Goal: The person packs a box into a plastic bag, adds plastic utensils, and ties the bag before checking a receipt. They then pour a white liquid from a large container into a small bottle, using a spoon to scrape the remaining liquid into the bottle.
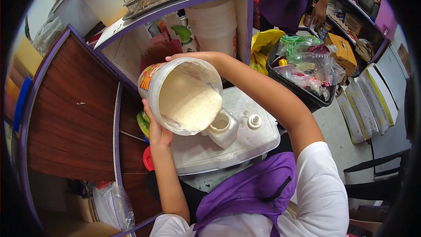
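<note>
A white plastic bucket with a coloured label is tipped on its side, its mouth facing me. Thick cream-coloured liquid lies inside and reaches the lower right rim. My left hand supports the bucket low on its left side, while my right hand wraps over the top, its fingers partly hidden behind. Just below the rim, a square white open-necked bottle stands on a white cooler lid. Beside the bottle sits a white dispenser cap.
A black-lined bin full of plastic waste stands right of the cooler. Behind the bucket, a shelf unit holds stacked tubs. Brown cabinet doors flank the left. Another person in a purple apron stands beyond the bin.
</note>
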`<action>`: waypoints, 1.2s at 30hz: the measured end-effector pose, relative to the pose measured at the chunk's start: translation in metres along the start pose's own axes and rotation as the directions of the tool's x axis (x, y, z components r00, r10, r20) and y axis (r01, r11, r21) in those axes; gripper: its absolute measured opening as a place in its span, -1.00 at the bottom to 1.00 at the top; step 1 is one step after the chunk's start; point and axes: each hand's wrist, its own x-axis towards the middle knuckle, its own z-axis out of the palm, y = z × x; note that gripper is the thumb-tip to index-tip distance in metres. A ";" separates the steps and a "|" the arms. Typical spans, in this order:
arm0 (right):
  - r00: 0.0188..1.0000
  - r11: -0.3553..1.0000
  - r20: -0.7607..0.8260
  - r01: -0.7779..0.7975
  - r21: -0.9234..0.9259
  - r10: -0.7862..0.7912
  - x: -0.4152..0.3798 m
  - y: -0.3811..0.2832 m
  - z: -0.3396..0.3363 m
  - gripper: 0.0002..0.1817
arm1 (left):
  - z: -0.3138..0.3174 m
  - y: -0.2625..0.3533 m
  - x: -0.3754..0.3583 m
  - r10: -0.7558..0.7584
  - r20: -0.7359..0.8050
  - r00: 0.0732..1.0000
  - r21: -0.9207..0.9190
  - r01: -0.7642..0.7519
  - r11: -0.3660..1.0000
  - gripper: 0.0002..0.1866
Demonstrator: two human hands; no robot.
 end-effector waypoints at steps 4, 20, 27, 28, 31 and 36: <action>1.000 1.000 -0.010 -0.003 -0.030 0.003 0.002 -0.002 0.002 -0.41 | -0.004 0.000 0.003 -0.002 -0.001 1.000 -0.019 0.002 1.000 -0.24; 0.999 0.999 0.018 0.049 0.007 -0.049 0.014 -0.013 0.005 -0.50 | -0.006 0.021 0.013 -0.025 0.020 0.999 -0.047 0.026 0.999 -0.27; 0.998 0.983 0.064 0.013 -0.181 -0.002 0.012 -0.017 0.012 -0.51 | -0.039 0.017 0.008 -0.141 0.115 0.983 -0.277 0.168 0.946 -0.32; 0.995 0.972 0.095 -0.012 -0.235 0.035 0.011 -0.017 0.014 -0.48 | -0.045 0.015 0.003 -0.162 0.154 0.975 -0.331 0.205 0.921 -0.32; 0.972 0.913 0.101 -0.162 -0.374 0.214 0.029 -0.011 0.006 -0.37 | -0.046 0.011 -0.021 -0.288 0.104 0.952 -0.419 0.304 0.856 -0.30; 0.848 0.765 0.227 -0.276 -0.582 0.479 0.093 0.032 -0.025 -0.22 | -0.066 -0.001 -0.055 -0.480 0.220 0.849 -0.445 0.525 0.725 -0.21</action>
